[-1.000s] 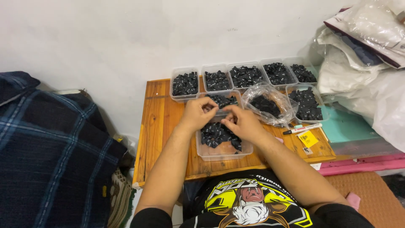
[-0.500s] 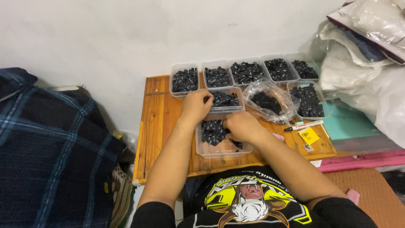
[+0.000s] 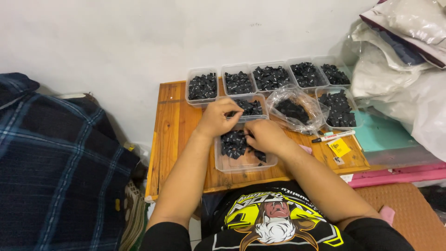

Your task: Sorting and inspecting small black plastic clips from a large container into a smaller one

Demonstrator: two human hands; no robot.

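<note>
Clear glossy plastic tub (image 3: 223,163), varnished wooden table (image 3: 172,130)

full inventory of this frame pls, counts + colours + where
wooden table: 1, orange-brown, centre, against the white wall
clear tubs: 8, holding small black pieces; five in a back row, one at right, two in front of the hands
clear plastic bag: 1, black pieces inside, right of centre
marker: 1, white, right side of table
yellow tag: 1, below the marker
plaid cloth: 1, dark blue, left
plastic sacks: several, whitish, piled at right
left hand: over the near tub's far rim
right hand: in the near tub, on the pieces
</note>
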